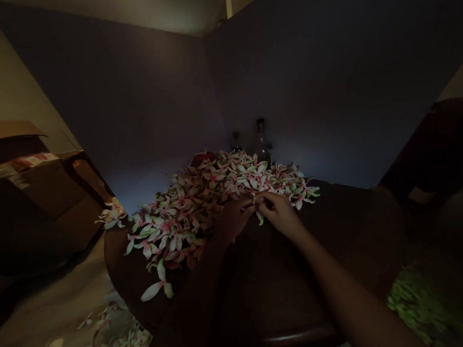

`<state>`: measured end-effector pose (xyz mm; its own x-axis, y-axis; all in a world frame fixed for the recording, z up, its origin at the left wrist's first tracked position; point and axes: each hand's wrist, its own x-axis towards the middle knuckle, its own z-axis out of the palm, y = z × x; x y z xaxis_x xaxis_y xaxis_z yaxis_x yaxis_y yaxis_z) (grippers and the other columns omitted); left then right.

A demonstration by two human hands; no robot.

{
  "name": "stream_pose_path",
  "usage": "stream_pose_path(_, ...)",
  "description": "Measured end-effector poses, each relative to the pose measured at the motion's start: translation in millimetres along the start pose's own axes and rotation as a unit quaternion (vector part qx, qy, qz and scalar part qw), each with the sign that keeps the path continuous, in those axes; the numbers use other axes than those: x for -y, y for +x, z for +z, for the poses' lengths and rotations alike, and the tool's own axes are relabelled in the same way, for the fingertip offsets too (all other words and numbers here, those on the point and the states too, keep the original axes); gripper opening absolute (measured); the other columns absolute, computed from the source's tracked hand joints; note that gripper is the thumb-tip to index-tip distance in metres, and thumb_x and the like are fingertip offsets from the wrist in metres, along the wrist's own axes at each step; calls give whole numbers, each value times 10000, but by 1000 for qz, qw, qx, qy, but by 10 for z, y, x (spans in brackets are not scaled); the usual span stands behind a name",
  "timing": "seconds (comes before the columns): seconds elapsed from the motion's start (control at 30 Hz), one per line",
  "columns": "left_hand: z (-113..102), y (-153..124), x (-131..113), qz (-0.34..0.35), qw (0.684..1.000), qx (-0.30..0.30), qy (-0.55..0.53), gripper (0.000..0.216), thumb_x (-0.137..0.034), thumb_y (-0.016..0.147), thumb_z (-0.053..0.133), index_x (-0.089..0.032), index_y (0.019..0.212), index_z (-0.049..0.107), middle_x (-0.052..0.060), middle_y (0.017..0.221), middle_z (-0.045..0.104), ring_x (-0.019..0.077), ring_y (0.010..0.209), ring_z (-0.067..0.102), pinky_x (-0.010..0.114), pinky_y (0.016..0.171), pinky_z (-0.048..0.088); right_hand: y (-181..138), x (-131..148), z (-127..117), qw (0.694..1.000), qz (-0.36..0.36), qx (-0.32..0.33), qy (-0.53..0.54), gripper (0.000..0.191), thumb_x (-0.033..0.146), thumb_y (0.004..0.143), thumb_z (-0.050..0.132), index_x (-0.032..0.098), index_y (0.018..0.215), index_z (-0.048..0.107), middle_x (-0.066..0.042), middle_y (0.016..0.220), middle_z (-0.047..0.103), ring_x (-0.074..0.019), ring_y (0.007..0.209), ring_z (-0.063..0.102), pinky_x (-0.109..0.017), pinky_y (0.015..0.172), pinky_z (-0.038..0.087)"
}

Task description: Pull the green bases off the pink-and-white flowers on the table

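A big heap of pink and white artificial-looking flowers (201, 196) covers the back and left of a dark round table (354, 223). At the heap's front edge my left hand (234, 218) and my right hand (277, 210) meet, fingers pinched together. Between their fingertips is a small flower (260, 217), with a pale green petal tip hanging below. Much of it is hidden by the fingers, and the dim light blurs detail. One loose flower (160, 284) lies apart at the table's left front.
A clear bottle (261, 142) stands behind the heap against dark panels (307, 73). Open cardboard boxes (34, 192) sit at the left. Fallen petals (124, 334) lie on the floor at left; a green pile (423, 303) lies at lower right.
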<state>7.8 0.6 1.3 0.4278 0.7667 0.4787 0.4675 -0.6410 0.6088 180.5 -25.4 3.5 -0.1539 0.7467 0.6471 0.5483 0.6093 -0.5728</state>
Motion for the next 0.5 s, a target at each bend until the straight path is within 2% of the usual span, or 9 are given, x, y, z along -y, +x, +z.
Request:
stream_pose_path(0.13,-7,-3,-7,-24,999,-9,-27,356,-411,923,490,-177,944,758,19,828,733,166,784,648,242,704,437,4,3,-22,1000,-5,-9,9,107,215,843,542,209,851,649,-7,802,661,-170,743,585,-265,699,415)
stream_pose_path(0.33,-50,15,-58,-62,997,7,-52,365,-379,899,479,-154,757,728,17,698,682,168,725,633,248,672,437,-16,45,-37,999,-33,-5,-9,101,195,850,542,205,835,641,-23,837,660,-177,773,598,-273,717,427)
stream_pose_path(0.4,-72,19,-76,-99,993,-8,-56,342,-358,887,485,-155,724,707,11,677,666,164,695,625,252,654,433,-26,63,-29,999,-39,-4,-11,108,207,863,542,204,838,647,-31,862,672,-181,791,607,-278,728,434)
stream_pose_path(0.5,-105,35,-62,-135,988,-63,-44,322,-333,873,493,-165,657,663,7,658,640,158,683,614,256,654,432,-45,105,-6,999,-43,-8,-5,110,229,875,550,209,869,658,-36,878,682,-185,788,613,-287,730,445)
